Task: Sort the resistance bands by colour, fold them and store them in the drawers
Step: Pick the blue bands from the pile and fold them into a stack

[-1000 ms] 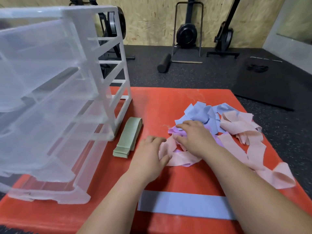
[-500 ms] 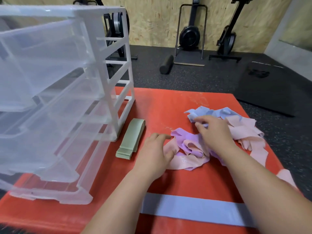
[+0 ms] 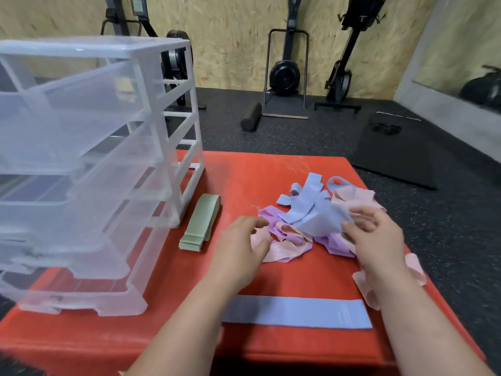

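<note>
**A:** Starting at the left, why does the clear plastic drawer tower point(image 3: 95, 158) have its drawers pulled forward?

**B:** So that folded bands can go straight in, I'd judge. It stands on the left side of the red padded platform point(image 3: 244, 180).

**A:** And the stack of folded sage-green bands point(image 3: 200, 222) just beside its frame?

**B:** That colour is sorted and folded. It sits by the tower but is not yet stored.

**A:** What is the left hand point(image 3: 241, 248) doing?

**B:** Its fingers are loosely spread and grip nothing. It sits at the left edge of the heap, over a pale pink band point(image 3: 273, 252), probably to steady the tangle. I cannot tell whether it presses down.

**A:** What comes next?

**B:** A lilac band point(image 3: 287, 234) is wound into the pink one. Nearer the person, a flat pale blue band point(image 3: 298, 312) lies straight along the near edge, likely smoothed out for folding.

**A:** And on the right?

**B:** The right hand point(image 3: 376, 237) pinches an edge of a crumpled pale blue band point(image 3: 311, 215) between thumb and fingers. That edge is lifted off the heap, which I read as teasing the blue free. More loose pink bands point(image 3: 355, 196) lie behind the right hand and beside it.
</note>
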### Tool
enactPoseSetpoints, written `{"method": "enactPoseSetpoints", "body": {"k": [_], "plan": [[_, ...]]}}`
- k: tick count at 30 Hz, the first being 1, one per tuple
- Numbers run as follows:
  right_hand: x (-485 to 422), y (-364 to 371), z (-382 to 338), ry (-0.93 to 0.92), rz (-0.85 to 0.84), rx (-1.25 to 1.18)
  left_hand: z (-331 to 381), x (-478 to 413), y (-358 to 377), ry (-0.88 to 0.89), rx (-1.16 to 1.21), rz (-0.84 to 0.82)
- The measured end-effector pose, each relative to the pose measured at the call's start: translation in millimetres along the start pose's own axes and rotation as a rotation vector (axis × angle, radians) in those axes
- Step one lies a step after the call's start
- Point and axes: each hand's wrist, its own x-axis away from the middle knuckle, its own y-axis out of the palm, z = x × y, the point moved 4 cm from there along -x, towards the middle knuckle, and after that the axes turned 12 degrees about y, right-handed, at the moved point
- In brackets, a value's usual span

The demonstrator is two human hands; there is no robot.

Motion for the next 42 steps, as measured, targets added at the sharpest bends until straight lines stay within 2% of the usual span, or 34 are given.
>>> {"method": "enactPoseSetpoints", "body": {"k": [5, 10, 14, 16, 21, 24, 26, 29, 32, 35, 39, 42], "plan": [[9.5, 1.2, 19.5, 0.076, -0.049, -0.044, 5.3, 0.7, 14.1, 0.018, 0.029, -0.06], [16.8, 17.5, 1.2, -0.051, -0.186, 0.075, 15.7, -11.0, 24.2, 0.074, 0.081, -0.106], [28.9, 35.3, -11.7, -0.138, -0.409, 0.189, 22.0, -19.3, 33.1, 0.074, 0.185, -0.129], [28.3, 38.3, -12.6, -0.161, -0.461, 0.215, 21.7, -23.6, 37.1, 0.071, 0.173, -0.122], [19.1, 35.7, -12.0, -0.245, -0.387, 0.388, 14.7, -29.7, 41.3, -0.034, 0.194, -0.026], [18.2, 34.3, -16.3, -0.35, -0.35, 0.541, 15.1, -32.7, 39.8, -0.019, 0.22, 0.001], [18.4, 33.6, -21.1, -0.408, -0.34, 0.561, 17.1, -33.7, 39.4, -0.001, 0.223, -0.014], [24.2, 32.5, -31.0, -0.433, -0.384, 0.471, 17.8, -31.6, 40.1, 0.027, 0.199, -0.055], [30.7, 28.0, -44.3, -0.397, -0.398, 0.249, 12.8, -30.5, 43.6, 0.046, 0.117, -0.097], [27.7, 15.9, -55.4, -0.367, -0.291, 0.066, 6.6, -29.4, 47.5, 0.036, 0.071, -0.132], [12.7, -8.9, -44.3, -0.225, -0.119, -0.098, -2.0, -24.6, 48.8, 0.036, 0.034, -0.211], [-2.8, -22.6, -21.6, -0.022, -0.051, -0.193, -3.9, -23.4, 47.2, -0.026, 0.181, -0.244]]}}
